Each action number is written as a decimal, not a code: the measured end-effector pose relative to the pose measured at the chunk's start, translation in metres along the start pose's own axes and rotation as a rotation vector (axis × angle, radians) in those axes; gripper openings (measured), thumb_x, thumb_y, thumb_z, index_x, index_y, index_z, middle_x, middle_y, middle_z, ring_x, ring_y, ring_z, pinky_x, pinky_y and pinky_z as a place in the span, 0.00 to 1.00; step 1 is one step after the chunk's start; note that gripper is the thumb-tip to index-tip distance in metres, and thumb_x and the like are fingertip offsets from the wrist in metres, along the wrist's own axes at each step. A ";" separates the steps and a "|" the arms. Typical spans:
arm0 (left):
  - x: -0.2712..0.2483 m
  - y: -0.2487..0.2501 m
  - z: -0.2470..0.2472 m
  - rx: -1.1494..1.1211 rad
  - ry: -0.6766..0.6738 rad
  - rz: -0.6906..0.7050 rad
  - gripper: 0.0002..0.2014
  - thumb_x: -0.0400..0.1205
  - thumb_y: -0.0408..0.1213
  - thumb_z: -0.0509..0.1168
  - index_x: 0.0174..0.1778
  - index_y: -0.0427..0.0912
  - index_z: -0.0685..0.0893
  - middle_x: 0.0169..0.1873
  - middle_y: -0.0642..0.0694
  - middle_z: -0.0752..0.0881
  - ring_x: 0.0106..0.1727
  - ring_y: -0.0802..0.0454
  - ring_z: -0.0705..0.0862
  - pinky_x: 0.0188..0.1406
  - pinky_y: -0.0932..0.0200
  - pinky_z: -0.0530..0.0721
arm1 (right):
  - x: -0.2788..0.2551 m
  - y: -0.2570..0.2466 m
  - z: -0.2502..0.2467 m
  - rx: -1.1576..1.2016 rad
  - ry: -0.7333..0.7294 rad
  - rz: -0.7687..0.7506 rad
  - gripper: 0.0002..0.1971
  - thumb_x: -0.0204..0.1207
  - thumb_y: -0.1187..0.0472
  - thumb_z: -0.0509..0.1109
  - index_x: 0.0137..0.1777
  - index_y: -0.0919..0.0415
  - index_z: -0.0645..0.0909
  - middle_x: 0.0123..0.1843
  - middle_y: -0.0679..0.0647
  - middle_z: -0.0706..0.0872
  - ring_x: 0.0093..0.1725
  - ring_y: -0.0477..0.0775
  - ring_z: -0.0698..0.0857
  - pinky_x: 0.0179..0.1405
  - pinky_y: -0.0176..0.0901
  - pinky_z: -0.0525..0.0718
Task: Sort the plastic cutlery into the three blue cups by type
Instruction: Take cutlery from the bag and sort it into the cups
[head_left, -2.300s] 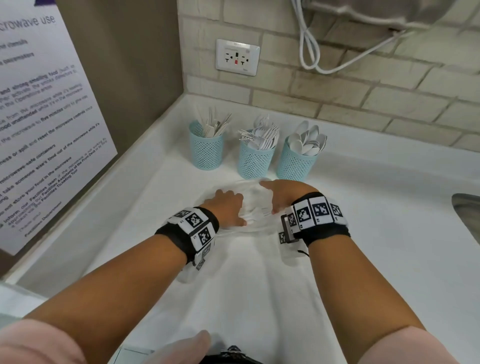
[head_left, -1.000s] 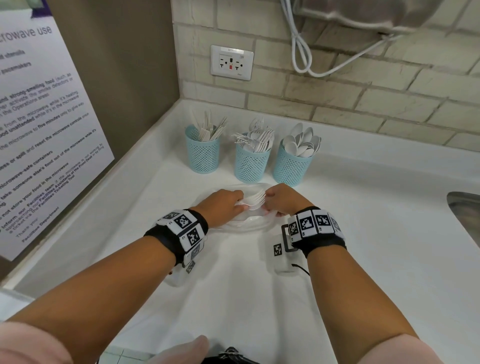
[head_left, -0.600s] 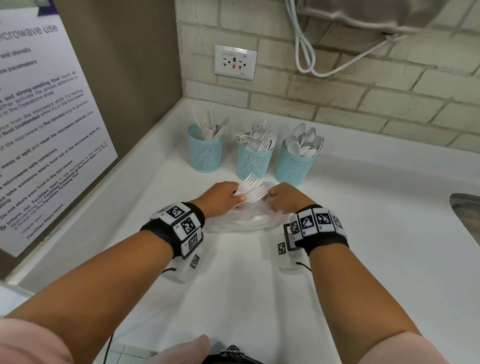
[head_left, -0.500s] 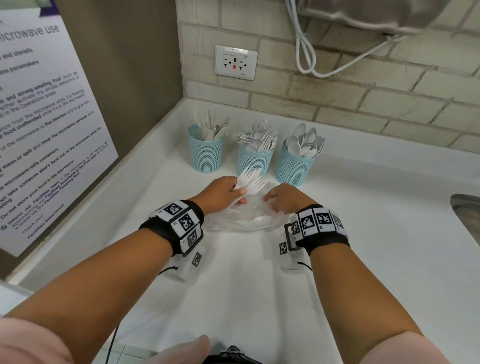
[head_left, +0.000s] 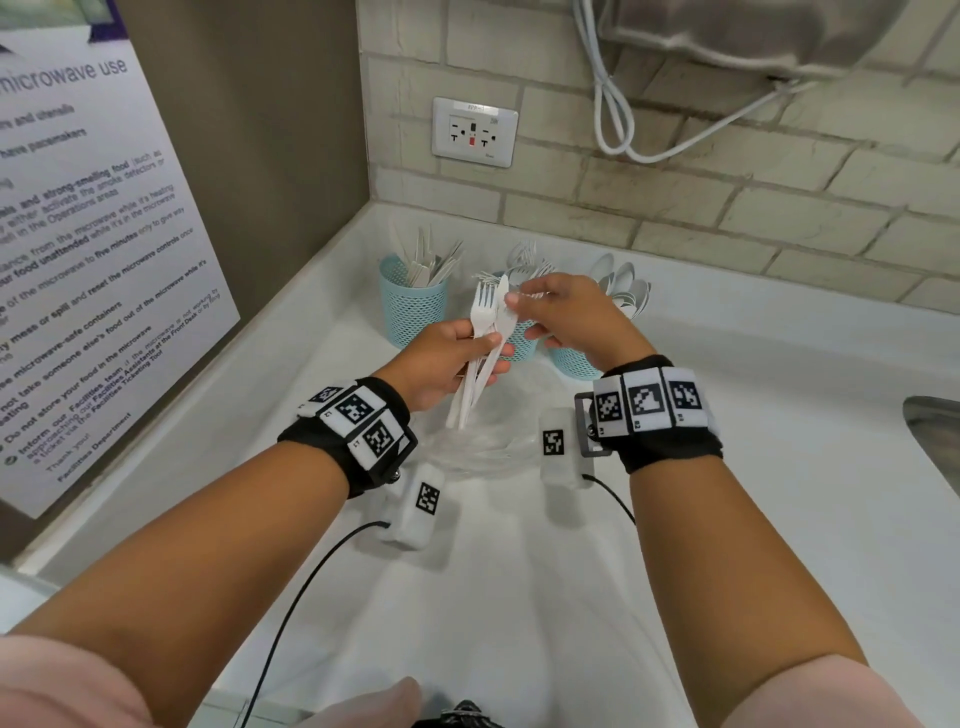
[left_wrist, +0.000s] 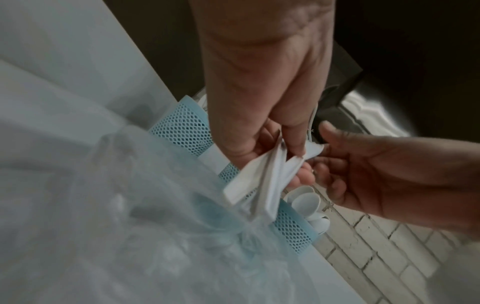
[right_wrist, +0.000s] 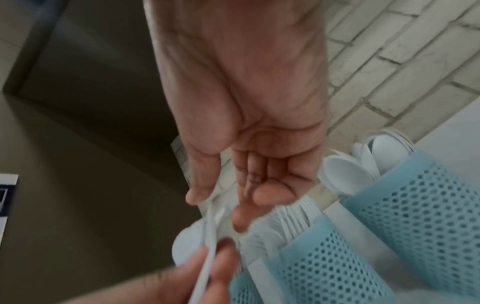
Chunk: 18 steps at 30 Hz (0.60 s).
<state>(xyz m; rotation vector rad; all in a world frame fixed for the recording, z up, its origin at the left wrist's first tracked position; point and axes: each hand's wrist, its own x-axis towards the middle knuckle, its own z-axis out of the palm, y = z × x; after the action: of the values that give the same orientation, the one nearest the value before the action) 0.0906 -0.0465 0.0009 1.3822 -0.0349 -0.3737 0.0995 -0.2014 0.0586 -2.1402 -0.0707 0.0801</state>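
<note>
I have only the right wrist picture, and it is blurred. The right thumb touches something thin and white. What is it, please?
Observer: In the head view it is a knife; the right hand pinches its blade.
Operator: What does the other hand hold?
Observer: The left hand grips that knife together with forks, handles pointing down.
Operator: I see only two cups. Where do knives go?
Observer: Into the leftmost cup, beside the fork cup; knives already stand in it.

office pantry | microwave-use notice (head_left: 78, 249) | brick backsplash (head_left: 727, 208) | wall outlet (head_left: 474, 132) | white counter (head_left: 779, 441)
</note>
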 end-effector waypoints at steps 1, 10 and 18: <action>0.000 0.000 0.000 -0.028 -0.004 -0.003 0.10 0.84 0.32 0.61 0.60 0.39 0.81 0.46 0.45 0.89 0.41 0.54 0.90 0.42 0.62 0.88 | 0.001 0.001 0.004 0.046 0.014 -0.001 0.19 0.77 0.56 0.71 0.64 0.64 0.78 0.44 0.54 0.86 0.34 0.46 0.84 0.27 0.29 0.78; -0.004 -0.002 -0.003 -0.170 -0.053 -0.097 0.11 0.87 0.35 0.56 0.61 0.38 0.79 0.49 0.41 0.88 0.42 0.50 0.91 0.43 0.54 0.89 | 0.006 0.017 0.011 0.297 0.024 0.099 0.10 0.76 0.67 0.71 0.56 0.63 0.80 0.34 0.54 0.82 0.24 0.40 0.80 0.23 0.29 0.78; -0.008 -0.001 0.006 -0.106 -0.042 -0.131 0.13 0.89 0.40 0.47 0.64 0.45 0.73 0.49 0.41 0.87 0.48 0.44 0.87 0.50 0.47 0.85 | 0.005 0.019 0.013 0.351 -0.026 0.091 0.10 0.77 0.67 0.70 0.58 0.61 0.80 0.34 0.54 0.82 0.23 0.40 0.81 0.25 0.28 0.82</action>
<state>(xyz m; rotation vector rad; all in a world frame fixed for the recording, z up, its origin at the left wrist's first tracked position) 0.0816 -0.0502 0.0023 1.2752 0.0408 -0.5069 0.1041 -0.2006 0.0352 -1.7917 0.0249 0.1613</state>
